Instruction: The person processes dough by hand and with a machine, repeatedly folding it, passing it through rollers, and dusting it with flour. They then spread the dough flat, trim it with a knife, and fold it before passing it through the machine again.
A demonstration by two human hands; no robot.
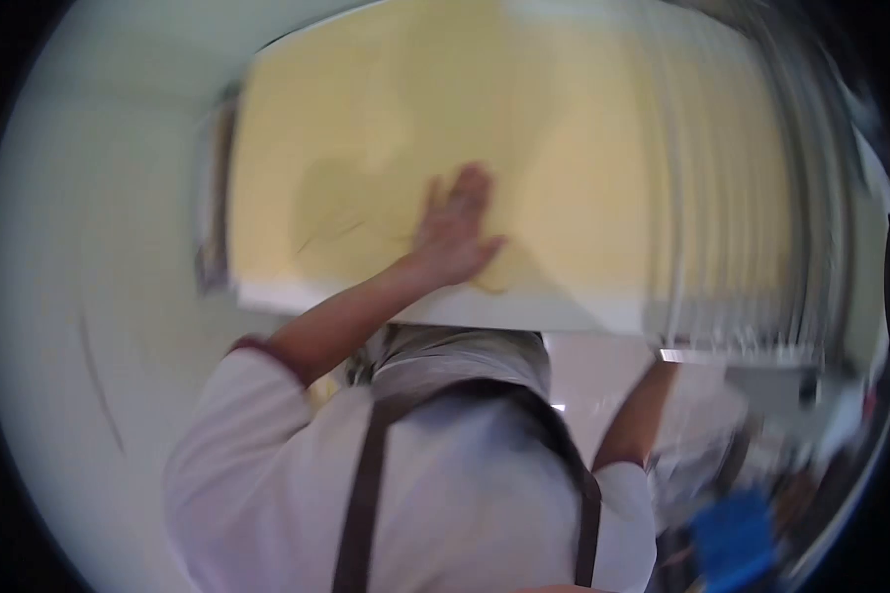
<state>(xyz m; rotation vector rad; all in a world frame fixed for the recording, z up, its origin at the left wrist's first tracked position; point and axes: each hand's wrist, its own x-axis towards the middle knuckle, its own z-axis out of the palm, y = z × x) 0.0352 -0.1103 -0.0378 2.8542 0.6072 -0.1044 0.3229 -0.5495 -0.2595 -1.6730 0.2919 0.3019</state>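
A wide sheet of pale yellow material (583, 168) covers the surface in front of me. My left hand (455, 232) lies over the middle of the sheet, near its front edge, with the fingers stretched out and nothing held. A thin curved strip (488, 288) shows just below that palm. My right forearm reaches up to the front edge of a ribbed metal part (742, 198) on the right; the hand itself is hidden there. Motion blurs the view.
A white edge (583, 312) runs along the front of the surface, close to my apron. At the left end stands a dark-edged frame (215, 188). Something blue (734, 539) and blurred clutter lie low on the right. A pale wall or floor fills the left.
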